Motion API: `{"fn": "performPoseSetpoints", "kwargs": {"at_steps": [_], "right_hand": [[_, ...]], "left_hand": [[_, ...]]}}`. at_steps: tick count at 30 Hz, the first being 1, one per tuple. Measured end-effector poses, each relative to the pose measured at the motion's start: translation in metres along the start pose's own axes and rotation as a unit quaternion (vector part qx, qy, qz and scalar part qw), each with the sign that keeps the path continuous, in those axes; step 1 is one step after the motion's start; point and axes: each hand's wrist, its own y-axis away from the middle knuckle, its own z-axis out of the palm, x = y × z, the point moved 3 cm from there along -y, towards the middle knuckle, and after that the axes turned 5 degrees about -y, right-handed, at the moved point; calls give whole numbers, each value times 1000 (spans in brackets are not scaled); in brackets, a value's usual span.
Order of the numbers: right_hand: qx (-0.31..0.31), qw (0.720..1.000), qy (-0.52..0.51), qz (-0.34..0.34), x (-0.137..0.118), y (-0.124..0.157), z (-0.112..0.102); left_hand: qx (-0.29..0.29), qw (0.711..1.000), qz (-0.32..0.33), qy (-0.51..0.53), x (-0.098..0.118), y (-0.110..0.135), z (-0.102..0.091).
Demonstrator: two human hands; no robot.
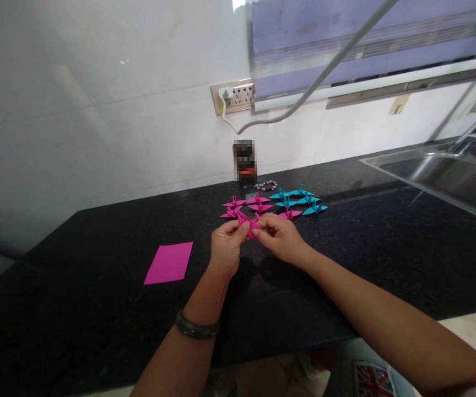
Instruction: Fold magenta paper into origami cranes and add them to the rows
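Between my two hands is a small pink folded paper crane (252, 228), partly hidden by my fingers. My left hand (226, 245) pinches its left side between thumb and fingers. On the other side, my right hand (281, 237) is closed on the paper too, thumb toward me. Just behind stand several finished pink paper cranes (259, 208) and, further right, several blue paper cranes (309, 199). A flat pink square of paper (169, 263) lies on the counter to the left of my left hand.
The black counter (97, 309) runs along a white tiled wall. A beaded bracelet (266, 186) and a blurred dark upright object (245, 160) sit behind the cranes. A plugged-in white cable (279, 117) hangs from the socket panel (233, 96). The steel sink (420, 171) is far right.
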Motion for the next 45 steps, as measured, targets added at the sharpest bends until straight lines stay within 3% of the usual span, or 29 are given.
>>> {"fn": "performPoseSetpoints", "kwargs": {"at_steps": [7, 15, 23, 31, 37, 45], "right_hand": [[-5, 1000, -6, -2, -3, 1, 2], [-11, 1000, -27, 13, -5, 1, 1], [-39, 998, -30, 24, -2, 1, 1], [-7, 999, -34, 38, 2, 3, 6], [34, 995, -61, 72, 11, 1, 2], [47, 992, -48, 104, 21, 1, 2]], "left_hand": [[20, 999, 11, 37, 1, 0, -2], [11, 994, -35, 102, 3, 2, 4], [-14, 998, -26, 59, 8, -2, -2], [39, 998, -16, 47, 3, -3, -4], [20, 998, -34, -53, -1, -2, -2], [47, 976, 62, -205, -7, -3, -6]]}}
